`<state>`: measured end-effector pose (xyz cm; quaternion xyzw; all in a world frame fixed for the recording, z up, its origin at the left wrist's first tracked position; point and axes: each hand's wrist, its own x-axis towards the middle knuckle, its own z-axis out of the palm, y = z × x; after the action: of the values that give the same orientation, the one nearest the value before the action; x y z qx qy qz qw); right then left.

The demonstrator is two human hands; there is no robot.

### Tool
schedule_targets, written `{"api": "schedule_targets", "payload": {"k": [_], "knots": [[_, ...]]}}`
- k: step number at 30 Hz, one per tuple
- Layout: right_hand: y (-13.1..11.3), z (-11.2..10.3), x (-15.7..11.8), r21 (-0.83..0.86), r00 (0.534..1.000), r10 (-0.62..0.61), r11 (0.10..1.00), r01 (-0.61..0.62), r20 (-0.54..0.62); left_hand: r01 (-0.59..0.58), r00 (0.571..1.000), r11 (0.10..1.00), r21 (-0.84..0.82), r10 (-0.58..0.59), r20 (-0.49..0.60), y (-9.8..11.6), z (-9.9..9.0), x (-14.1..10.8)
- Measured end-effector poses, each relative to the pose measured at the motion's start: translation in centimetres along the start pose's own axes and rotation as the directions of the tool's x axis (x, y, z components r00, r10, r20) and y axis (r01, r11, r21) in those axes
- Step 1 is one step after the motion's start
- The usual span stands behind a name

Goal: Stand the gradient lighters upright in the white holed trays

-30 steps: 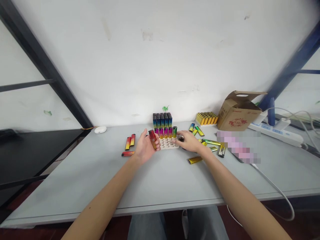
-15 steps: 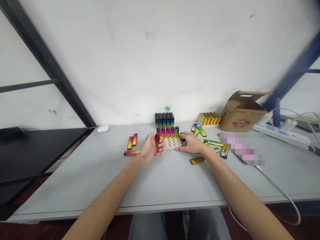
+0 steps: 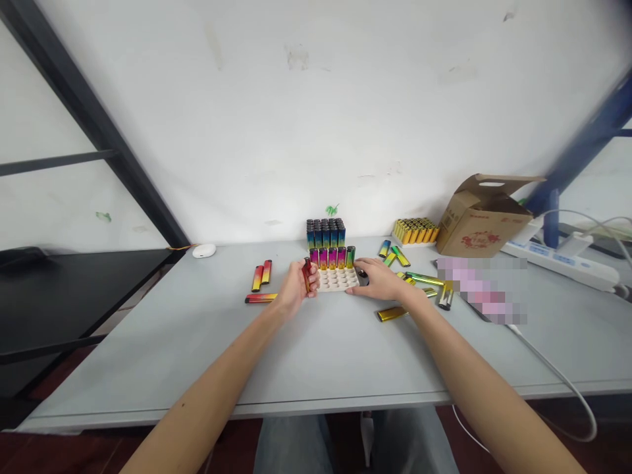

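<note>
My left hand (image 3: 295, 287) is closed around a red metallic tube (image 3: 307, 275), held upright at the left edge of a white tray (image 3: 338, 280) with rows of round holes. In the tray's back row stand several pink-yellow tubes (image 3: 332, 257) and a green one (image 3: 350, 257) at the right end. My right hand (image 3: 378, 279) grips the tray's right side, thumb at the front corner and fingers further back. Something dark (image 3: 364, 274) shows between its thumb and fingers; I cannot make it out.
Red-yellow tubes (image 3: 257, 278) lie at left, several gold and green tubes (image 3: 392, 313) at right. Behind are a block of blue tubes (image 3: 326, 234) and a tray of yellow ones (image 3: 416, 231). An opened carton (image 3: 471, 230), power strip (image 3: 563, 264) and white case (image 3: 204, 251) also stand here.
My left hand has moved slightly left with the red tube, away from the tray's holes. My right hand stays at the tray's right side. The view has shifted a little.
</note>
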<state>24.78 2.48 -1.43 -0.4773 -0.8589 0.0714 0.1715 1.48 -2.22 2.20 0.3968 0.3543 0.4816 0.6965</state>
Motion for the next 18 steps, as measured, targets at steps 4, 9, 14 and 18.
{"api": "schedule_targets", "payload": {"k": [4,9,14,18], "knots": [[0.11,0.09,0.01,0.003,1.0,0.004,1.0,-0.004,0.004,-0.049,0.998,0.999,-0.002,0.049,-0.027,-0.05,0.1,0.04],[0.21,0.23,-0.01,0.01,1.0,0.003,1.0,-0.003,-0.012,-0.055,0.998,0.998,0.009,0.055,-0.034,-0.12,0.19,0.02],[0.19,0.23,0.04,0.0,1.0,0.004,1.0,-0.004,0.0,-0.035,0.999,0.999,-0.003,0.035,-0.002,-0.08,0.28,-0.16],[-0.02,0.1,0.02,-0.007,1.0,0.012,1.0,-0.012,0.0,-0.01,1.0,1.0,-0.007,0.01,0.02,-0.09,0.28,-0.26]]}}
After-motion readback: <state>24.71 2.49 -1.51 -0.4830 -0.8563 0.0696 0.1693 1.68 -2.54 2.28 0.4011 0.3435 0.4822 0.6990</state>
